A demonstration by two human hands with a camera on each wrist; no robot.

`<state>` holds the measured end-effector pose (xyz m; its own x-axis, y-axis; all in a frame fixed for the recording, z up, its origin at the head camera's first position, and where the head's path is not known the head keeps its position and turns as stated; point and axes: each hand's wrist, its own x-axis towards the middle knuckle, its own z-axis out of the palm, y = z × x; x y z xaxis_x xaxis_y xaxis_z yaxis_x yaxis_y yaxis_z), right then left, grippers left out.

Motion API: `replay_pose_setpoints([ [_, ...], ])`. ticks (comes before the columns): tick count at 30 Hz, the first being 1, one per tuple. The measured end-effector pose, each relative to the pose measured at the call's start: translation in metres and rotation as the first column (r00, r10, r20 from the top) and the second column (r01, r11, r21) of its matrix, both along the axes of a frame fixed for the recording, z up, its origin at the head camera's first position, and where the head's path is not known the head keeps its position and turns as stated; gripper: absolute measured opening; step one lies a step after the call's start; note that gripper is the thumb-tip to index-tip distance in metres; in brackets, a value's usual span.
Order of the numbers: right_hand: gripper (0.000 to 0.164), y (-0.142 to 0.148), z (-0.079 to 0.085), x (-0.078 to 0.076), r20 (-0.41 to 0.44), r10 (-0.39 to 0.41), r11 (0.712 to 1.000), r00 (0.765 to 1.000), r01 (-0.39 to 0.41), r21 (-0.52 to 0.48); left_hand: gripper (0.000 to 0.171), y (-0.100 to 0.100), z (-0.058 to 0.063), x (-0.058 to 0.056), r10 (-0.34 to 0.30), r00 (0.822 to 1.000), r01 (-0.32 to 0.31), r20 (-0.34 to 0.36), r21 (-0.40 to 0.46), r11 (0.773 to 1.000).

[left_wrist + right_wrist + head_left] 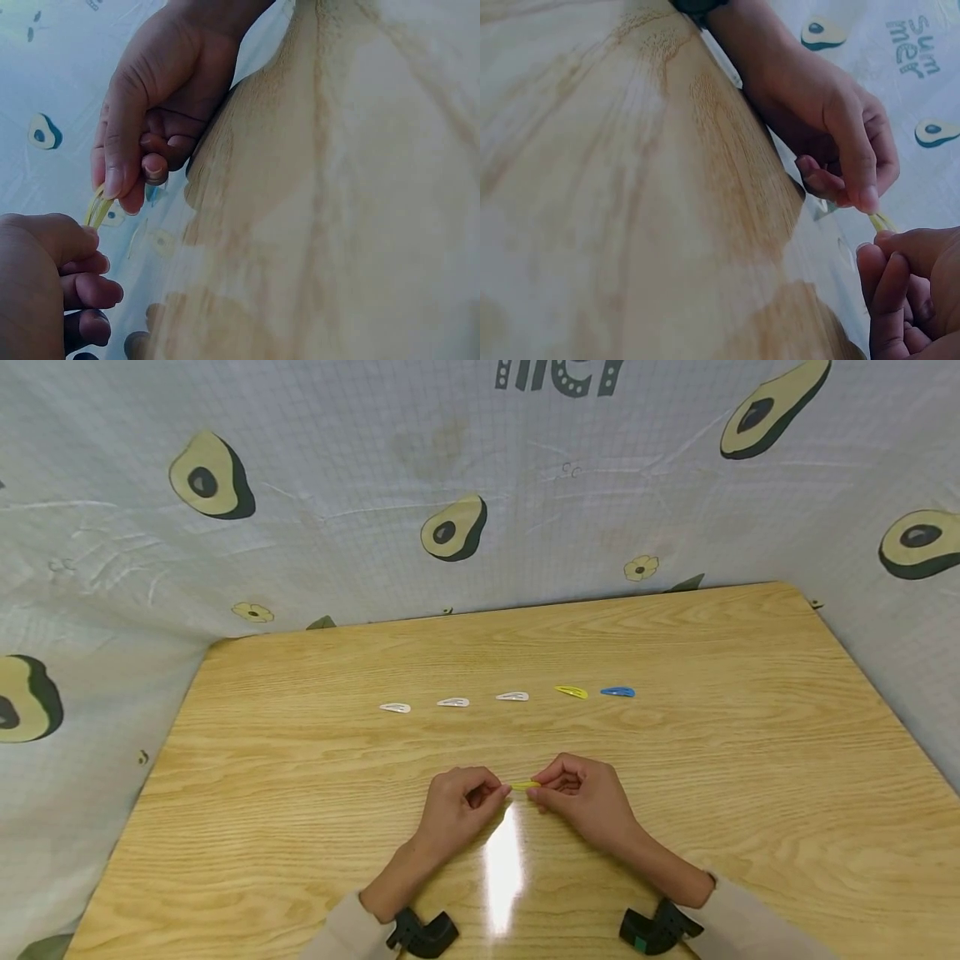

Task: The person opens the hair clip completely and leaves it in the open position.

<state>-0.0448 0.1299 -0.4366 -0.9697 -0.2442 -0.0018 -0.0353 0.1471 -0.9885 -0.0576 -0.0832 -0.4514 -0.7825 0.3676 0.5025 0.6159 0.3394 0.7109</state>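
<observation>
A yellow snap hair clip is held between both hands above the near middle of the table. My left hand pinches its left end between thumb and forefinger. The right hand pinches the other end the same way. In the left wrist view the clip shows as a thin yellow loop between the fingertips. The right wrist view shows only a short piece of the clip; fingertips hide its ends.
Beyond the hands lies a row of clips: a white clip, a second white clip, a third white clip, a yellow clip and a blue clip. The wooden table meets an avocado-print sheet behind.
</observation>
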Motion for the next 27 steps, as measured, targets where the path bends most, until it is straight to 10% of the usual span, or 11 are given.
replay_pose_setpoints([
  [27,0.011,-0.0017,-0.0018,0.0013,-0.016,-0.021,1.0,1.0,0.021,0.016,0.015,-0.0002,-0.0007,-0.0008,-0.006,0.999,0.005,-0.047,-0.01,1.0],
])
